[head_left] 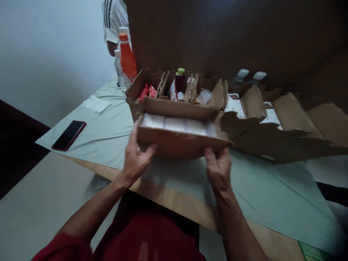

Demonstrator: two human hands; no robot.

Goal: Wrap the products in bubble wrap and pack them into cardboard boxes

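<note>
Between my two hands is a narrow open-topped cardboard box [174, 142] with ragged cut edges. A row of whitish, plastic-looking packs [175, 123] lies inside it; their kind is blurred. My left hand [137, 156] grips the box's left end, thumb on the front wall. My right hand [219, 165] holds the lower right corner, its fingers partly hidden beneath. Just behind the held box stands a row of larger cardboard bins [246, 136]. Red packets [148, 91], a bottle with a green cap [180, 71] and a clear plastic bag [204, 96] sit in the left bins.
A phone [69, 135] and a clear plastic packet [96, 104] lie on the pale green cloth [108, 154] at left. An orange bottle [127, 58] stands behind them. Two white-capped bottles [250, 75] are behind the bins. Another person's striped white sleeve [112, 21] shows at the back.
</note>
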